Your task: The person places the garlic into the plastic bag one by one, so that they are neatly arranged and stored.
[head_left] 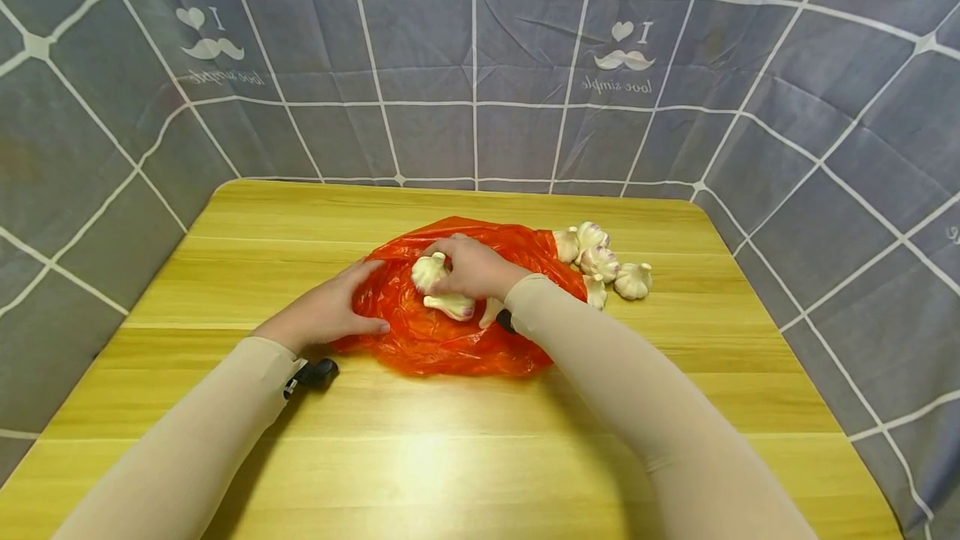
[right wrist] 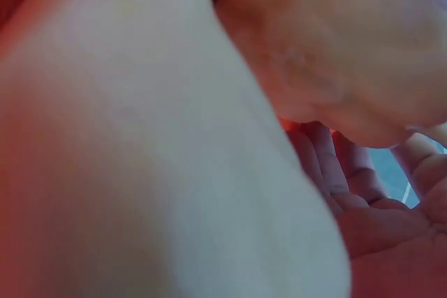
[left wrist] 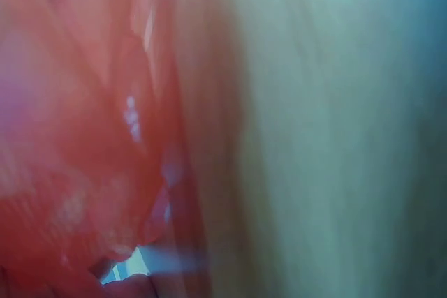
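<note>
Along the near part of the desk (head_left: 420, 440), two pale sleeves (head_left: 187, 440) reach forward, a black device (head_left: 321, 373) at the left cuff. Just beyond lies a crumpled red plastic bag (head_left: 450, 354); it looks thin, limp and slippery, likely to slide and crease unless a good fold is gathered up. The left hand (head_left: 330, 307) rests against the bag's left side, thumb and fingers spread loosely. On top of the bag, one garlic bulb (head_left: 452, 307) lies tipped over, stem leftward. Slightly farther, the right hand (head_left: 483, 267) has fingers and thumb curled round an upright bulb (head_left: 427, 275) — probably light and firm, with papery skin that may flake and slip, so best taken round its wide belly. Over to the right, a cluster of bulbs (head_left: 600, 263) sits beside the bag's edge — the outermost wholly on bare wood. Behind the desk hangs a grey curtain (head_left: 435, 140) with white lines.
</note>
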Demonstrator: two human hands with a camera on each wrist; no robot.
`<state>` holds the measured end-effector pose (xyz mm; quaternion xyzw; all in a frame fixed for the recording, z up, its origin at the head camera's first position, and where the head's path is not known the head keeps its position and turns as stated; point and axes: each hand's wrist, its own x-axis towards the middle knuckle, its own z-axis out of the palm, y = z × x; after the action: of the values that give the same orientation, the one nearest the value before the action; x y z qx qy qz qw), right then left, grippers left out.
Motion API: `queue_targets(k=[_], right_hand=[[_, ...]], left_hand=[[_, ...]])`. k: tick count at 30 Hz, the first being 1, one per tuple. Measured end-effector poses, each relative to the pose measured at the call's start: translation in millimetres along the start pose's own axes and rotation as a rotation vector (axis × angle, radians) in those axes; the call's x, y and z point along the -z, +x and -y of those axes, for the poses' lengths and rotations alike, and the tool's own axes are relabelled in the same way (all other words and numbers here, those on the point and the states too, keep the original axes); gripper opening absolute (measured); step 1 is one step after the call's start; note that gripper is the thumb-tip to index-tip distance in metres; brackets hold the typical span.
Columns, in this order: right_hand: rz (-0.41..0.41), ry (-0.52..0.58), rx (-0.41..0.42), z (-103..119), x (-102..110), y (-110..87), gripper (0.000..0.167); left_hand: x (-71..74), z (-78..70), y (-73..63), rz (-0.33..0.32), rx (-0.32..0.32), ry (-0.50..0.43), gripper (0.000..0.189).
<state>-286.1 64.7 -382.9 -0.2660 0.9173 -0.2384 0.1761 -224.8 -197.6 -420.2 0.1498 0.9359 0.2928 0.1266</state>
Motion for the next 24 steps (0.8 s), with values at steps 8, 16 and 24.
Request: queue_targets(k=[8, 16, 24], right_hand=[[0.030, 0.016, 0.016, -2.2, -4.4, 0.9, 0.062], [0.034, 0.023, 0.029, -2.7, -7.6, 4.8, 0.058], [0.025, 0.055, 0.010, -3.8, -5.4, 3.8, 0.058]], left_hand=[[0.1, 0.0, 0.5, 0.003, 0.015, 0.000, 0.109], [0.1, 0.3, 0.5, 0.006, 0.012, -0.007, 0.109], [-0.7, 1.8, 1.4, 0.003, 0.009, -0.019, 0.109]])
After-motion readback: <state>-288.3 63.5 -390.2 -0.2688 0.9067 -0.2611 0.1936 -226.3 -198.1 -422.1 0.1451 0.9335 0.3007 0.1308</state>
